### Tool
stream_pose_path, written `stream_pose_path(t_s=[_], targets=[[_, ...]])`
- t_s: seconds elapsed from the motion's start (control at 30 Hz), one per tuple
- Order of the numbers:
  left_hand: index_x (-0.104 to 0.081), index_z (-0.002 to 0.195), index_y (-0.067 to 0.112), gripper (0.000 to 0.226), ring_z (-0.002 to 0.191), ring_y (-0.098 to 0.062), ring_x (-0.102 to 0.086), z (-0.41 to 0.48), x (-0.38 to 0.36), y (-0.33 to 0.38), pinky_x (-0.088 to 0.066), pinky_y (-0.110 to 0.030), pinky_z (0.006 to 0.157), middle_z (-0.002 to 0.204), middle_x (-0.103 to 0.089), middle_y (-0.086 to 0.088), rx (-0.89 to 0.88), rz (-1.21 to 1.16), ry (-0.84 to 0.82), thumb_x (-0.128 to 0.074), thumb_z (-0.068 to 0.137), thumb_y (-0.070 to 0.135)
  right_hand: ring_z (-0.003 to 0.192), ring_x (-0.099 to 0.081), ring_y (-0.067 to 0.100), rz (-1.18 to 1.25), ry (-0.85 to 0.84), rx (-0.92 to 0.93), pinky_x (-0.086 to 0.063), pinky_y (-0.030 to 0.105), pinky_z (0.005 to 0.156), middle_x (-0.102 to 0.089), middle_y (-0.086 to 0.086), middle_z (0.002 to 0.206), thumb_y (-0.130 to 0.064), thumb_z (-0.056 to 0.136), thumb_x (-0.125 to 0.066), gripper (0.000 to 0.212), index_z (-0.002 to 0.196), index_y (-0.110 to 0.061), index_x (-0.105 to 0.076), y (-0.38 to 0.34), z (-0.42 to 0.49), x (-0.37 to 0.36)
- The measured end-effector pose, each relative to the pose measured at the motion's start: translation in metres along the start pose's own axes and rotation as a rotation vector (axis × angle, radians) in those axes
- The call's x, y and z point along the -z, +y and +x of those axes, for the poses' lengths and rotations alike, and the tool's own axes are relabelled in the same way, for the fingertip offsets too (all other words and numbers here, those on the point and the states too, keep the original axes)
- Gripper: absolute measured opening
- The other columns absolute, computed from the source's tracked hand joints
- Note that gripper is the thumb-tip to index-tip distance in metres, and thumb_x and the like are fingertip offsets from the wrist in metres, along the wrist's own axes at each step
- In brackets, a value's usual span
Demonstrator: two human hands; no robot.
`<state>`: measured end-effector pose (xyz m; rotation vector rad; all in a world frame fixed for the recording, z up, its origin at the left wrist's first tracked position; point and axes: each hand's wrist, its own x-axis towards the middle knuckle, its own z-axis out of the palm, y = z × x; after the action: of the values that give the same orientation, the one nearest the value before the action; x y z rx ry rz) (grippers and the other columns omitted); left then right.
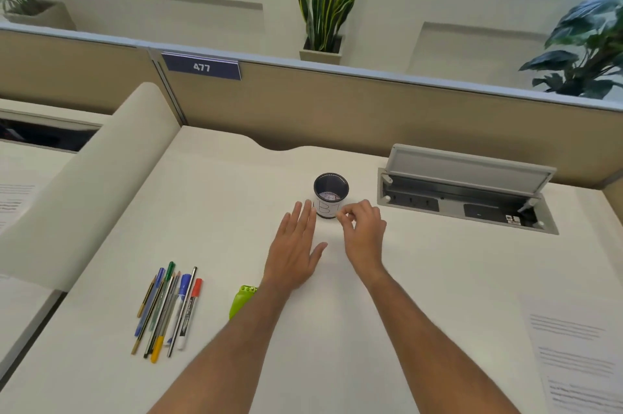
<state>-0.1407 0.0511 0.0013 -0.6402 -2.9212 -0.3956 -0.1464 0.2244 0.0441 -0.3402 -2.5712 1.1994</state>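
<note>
The small black mesh pen cup is standing upright on the off-white desk, towards the back, just left of the open grey power box that is sitting recessed in the desk top. A white paper label marked with a hand-drawn B is wrapping the cup's near side.

The left hand is lying flat, its 4 fingers straight and close together, the thumb spread out to the side, and its fingertips are reaching the cup's lower left side. The right hand is curling its fingers, and the thumb and forefinger are pinching together right at the label's right edge, seemingly nipping the paper.

The cup is probably going to feel light and fairly stiff. Its mesh is giving fingers some grip, so it is unlikely to be slipping, but with nothing tall inside it is likely to be sliding or tipping under a sideways push. Wrapping a hand round the wall below the rim is looking like the safest hold. The label is thin and is liable to be creasing or tearing if pulled hard.

About 10 assorted pens and pencils are lying together at the near left, well apart from the cup, and a lime-green plastic item is showing beside the left forearm.
</note>
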Motion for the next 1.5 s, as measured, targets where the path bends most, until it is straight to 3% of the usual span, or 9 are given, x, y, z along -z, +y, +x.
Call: stream_pose_path(t_s=[0.33, 0.5, 0.63, 0.77, 0.9, 1.1, 1.2, 1.33, 1.5], targets=[[-0.023, 0.167, 0.0, 0.072, 0.167, -0.029, -0.013, 0.075, 0.009, -0.001, -0.023, -0.044, 0.134, 0.178, -0.017, -0.016, 0.093, -0.066, 0.099, -0.041, 0.108, 0.037, 0.097, -0.043, 0.017, -0.185, -0.016, -0.046, -0.029, 0.038, 0.083, -0.065, -0.004, 0.099, -0.029, 0.098, -0.074, 0.015, 0.089, -0.018, -0.079, -0.02, 0.093, -0.012], [-0.025, 0.165, -0.002, 0.076, 0.166, -0.033, -0.016, 0.079, 0.004, -0.017, -0.027, -0.047, 0.132, 0.177, -0.02, -0.02, 0.2, 0.017, 0.063, -0.047, 0.102, 0.033, 0.101, -0.064, 0.026, -0.106, -0.082, -0.228, -0.053, 0.049, 0.092, -0.072, -0.005, 0.091, -0.035, 0.091, -0.08, 0.015, 0.081, -0.024, -0.079, -0.005, 0.107, -0.027], [-0.026, 0.165, -0.004, 0.079, 0.165, -0.036, -0.019, 0.076, -0.002, -0.029, -0.03, -0.048, 0.131, 0.176, -0.022, -0.022, 0.219, 0.072, 0.032, -0.054, 0.1, 0.031, 0.106, -0.062, 0.026, -0.088, -0.147, -0.239, -0.046, 0.047, 0.096, -0.068, -0.006, 0.094, -0.029, 0.094, -0.075, 0.013, 0.082, -0.026, -0.073, -0.01, 0.109, -0.027], [-0.026, 0.165, -0.003, 0.078, 0.165, -0.036, -0.019, 0.07, -0.005, -0.033, -0.029, -0.047, 0.132, 0.176, -0.022, -0.021, 0.238, 0.09, -0.005, -0.055, 0.1, 0.029, 0.089, -0.069, 0.022, -0.055, -0.13, -0.259, -0.054, 0.045, 0.089, -0.07, -0.008, 0.082, -0.023, 0.085, -0.084, 0.023, 0.068, -0.028, -0.069, -0.009, 0.108, -0.027], [-0.028, 0.165, -0.003, 0.076, 0.164, -0.036, -0.023, 0.066, -0.005, -0.033, -0.03, -0.047, 0.131, 0.175, -0.026, -0.02, 0.233, 0.084, 0.001, -0.056, 0.1, 0.026, 0.064, -0.057, 0.013, 0.045, -0.12, -0.3, -0.056, 0.038, 0.069, -0.061, -0.007, 0.068, -0.016, 0.074, -0.094, 0.023, 0.073, -0.021, -0.072, -0.007, 0.105, -0.027], [-0.032, 0.163, -0.002, 0.074, 0.163, -0.035, -0.026, 0.063, -0.001, -0.032, -0.033, -0.046, 0.13, 0.174, -0.029, -0.02, 0.221, 0.069, 0.0, -0.057, 0.099, 0.024, 0.081, -0.065, 0.015, 0.125, -0.103, -0.244, -0.047, 0.032, 0.074, -0.064, -0.015, 0.08, -0.027, 0.086, -0.085, 0.013, 0.087, -0.016, -0.079, -0.008, 0.096, -0.017], [-0.034, 0.163, -0.002, 0.074, 0.162, -0.035, -0.028, 0.06, 0.002, -0.027, -0.034, -0.046, 0.13, 0.173, -0.032, -0.019, 0.21, 0.076, 0.02, -0.059, 0.098, 0.024, 0.077, -0.062, 0.016, 0.126, -0.081, -0.185, -0.049, 0.032, 0.068, -0.065, -0.005, 0.083, -0.025, 0.078, -0.092, 0.021, 0.077, -0.021, -0.071, -0.011, 0.089, -0.009], [-0.033, 0.164, 0.0, 0.068, 0.163, -0.032, -0.028, 0.056, 0.005, -0.018, -0.036, -0.046, 0.129, 0.174, -0.031, -0.017, 0.174, 0.025, 0.06, -0.048, 0.104, 0.028, 0.082, -0.062, 0.012, 0.231, -0.068, -0.114, -0.043, 0.029, 0.073, -0.066, 0.003, 0.09, -0.026, 0.089, -0.083, 0.015, 0.077, -0.024, -0.073, -0.014, 0.08, 0.004], [-0.022, 0.169, 0.009, 0.065, 0.167, -0.021, -0.014, 0.05, 0.019, 0.003, -0.019, -0.038, 0.135, 0.178, -0.02, -0.005, 0.106, -0.1, 0.123, -0.035, 0.111, 0.035, 0.087, -0.061, 0.009, 0.185, -0.037, -0.013, -0.048, 0.025, 0.071, -0.064, -0.004, 0.093, -0.025, 0.081, -0.089, 0.023, 0.084, -0.029, -0.066, -0.015, 0.059, 0.024]])
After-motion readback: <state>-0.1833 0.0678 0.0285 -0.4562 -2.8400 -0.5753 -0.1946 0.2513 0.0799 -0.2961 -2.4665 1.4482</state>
